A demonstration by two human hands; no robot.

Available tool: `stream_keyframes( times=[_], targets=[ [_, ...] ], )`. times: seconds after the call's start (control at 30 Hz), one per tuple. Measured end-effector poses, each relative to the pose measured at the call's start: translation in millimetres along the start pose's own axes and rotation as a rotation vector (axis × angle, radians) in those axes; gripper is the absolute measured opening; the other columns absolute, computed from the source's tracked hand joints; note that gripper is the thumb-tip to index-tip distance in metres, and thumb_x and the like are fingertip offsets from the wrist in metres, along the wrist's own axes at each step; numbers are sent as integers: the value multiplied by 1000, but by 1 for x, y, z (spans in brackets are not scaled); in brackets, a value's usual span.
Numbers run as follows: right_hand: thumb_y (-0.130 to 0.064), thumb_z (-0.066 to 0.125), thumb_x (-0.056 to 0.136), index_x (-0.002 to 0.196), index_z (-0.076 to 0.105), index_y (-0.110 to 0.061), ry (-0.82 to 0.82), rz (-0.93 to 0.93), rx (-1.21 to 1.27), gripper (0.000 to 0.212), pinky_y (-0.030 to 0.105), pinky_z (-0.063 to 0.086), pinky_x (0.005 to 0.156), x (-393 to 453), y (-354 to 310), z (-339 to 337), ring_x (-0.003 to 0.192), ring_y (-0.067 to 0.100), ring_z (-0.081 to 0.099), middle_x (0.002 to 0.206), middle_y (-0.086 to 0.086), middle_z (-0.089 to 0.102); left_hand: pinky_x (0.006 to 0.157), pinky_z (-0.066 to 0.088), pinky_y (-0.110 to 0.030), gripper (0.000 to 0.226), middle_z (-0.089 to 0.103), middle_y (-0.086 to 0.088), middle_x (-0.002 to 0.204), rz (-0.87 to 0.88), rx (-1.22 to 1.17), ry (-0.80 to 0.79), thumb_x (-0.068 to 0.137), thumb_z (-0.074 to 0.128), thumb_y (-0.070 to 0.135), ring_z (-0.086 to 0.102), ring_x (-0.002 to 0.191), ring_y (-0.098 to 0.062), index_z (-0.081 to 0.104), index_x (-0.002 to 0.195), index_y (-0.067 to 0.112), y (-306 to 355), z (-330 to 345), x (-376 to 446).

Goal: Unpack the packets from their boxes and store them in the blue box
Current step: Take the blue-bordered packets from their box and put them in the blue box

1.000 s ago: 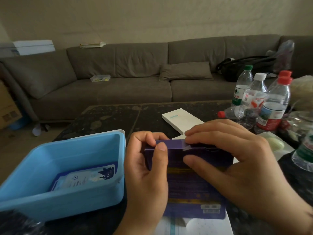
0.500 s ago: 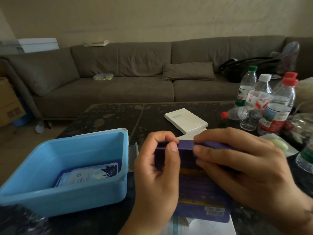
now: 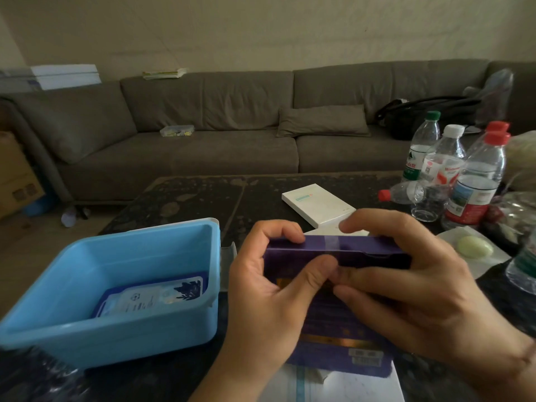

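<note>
Between our hands we grip a purple box (image 3: 333,317): left hand (image 3: 269,297) and right hand (image 3: 406,280) both pinching its taped top; blue box (image 3: 87,332) left.

Grey sofa (image 3: 232,134) against beige wall (image 3: 261,30); cushion (image 3: 322,121) on seat; dim light.

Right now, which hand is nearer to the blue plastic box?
Left. The left hand grips the purple carton's left end, just beside the blue plastic box; the right hand holds the carton's far side.
</note>
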State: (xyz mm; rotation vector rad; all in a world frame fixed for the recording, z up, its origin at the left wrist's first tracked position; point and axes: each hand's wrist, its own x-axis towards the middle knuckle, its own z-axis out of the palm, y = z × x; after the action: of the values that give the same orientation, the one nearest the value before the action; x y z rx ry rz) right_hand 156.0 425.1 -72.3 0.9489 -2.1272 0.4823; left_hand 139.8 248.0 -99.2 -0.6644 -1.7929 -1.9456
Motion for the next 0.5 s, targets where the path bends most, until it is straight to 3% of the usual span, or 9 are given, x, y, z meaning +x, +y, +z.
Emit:
stream_keyframes(
  times=[0.1,0.17,0.23,0.27,0.3,0.37,0.47,0.5],
  targets=[
    [-25,64,84,66,74,-15,-25,42,69,23,28,44,71,-5,-7,-5,88,14,56,117,8,55,72,54,-17,29,67,10,94,-22,-11,-18,69,79,31,68,88,-8,61,91,31,2,-1,-1],
    [-25,62,81,66,69,-8,-19,111,120,24,35,46,68,10,-13,-10,88,23,60,115,11,58,71,54,-18,32,66,12,94,-16,-31,-37,67,80,28,68,88,-8,60,92,34,5,-3,-2],
    [-28,57,90,96,69,-1,-167,209,121,31,35,47,83,22,-4,-14,105,21,62,125,13,59,74,53,-14,36,64,16,95,71,53,-34,68,79,26,66,91,-8,57,94,36,7,-5,-1],
    [-39,53,95,114,65,-9,-225,228,66,37,30,43,94,23,1,-14,113,11,58,128,5,60,75,52,-12,38,62,19,95,122,127,-32,69,78,26,65,93,-9,56,97,38,7,-7,-1],
    [-47,53,93,119,61,-24,-218,218,-3,35,24,40,97,26,1,-16,112,3,55,121,-8,61,75,51,-10,41,61,21,97,161,196,-37,69,77,27,64,94,-10,55,101,39,6,-7,-2],
    [-40,61,86,119,57,-28,-43,96,-163,35,26,42,91,23,-1,-18,103,11,54,103,-20,58,81,51,-12,48,58,22,105,229,299,-50,72,74,27,62,103,-12,52,113,39,3,-8,-3],
    [-31,69,83,108,67,-17,134,70,-321,29,46,48,70,11,4,-9,93,29,56,94,-8,67,103,40,-28,63,45,-2,128,405,413,59,70,66,15,46,125,-24,43,129,25,-6,-9,-7],
    [-30,71,83,101,70,-13,177,111,-323,25,44,48,63,10,10,-1,85,29,56,91,-1,71,105,37,-33,63,40,-7,129,454,454,120,69,64,15,42,126,-27,42,127,22,-9,-9,-9]
  ],
)
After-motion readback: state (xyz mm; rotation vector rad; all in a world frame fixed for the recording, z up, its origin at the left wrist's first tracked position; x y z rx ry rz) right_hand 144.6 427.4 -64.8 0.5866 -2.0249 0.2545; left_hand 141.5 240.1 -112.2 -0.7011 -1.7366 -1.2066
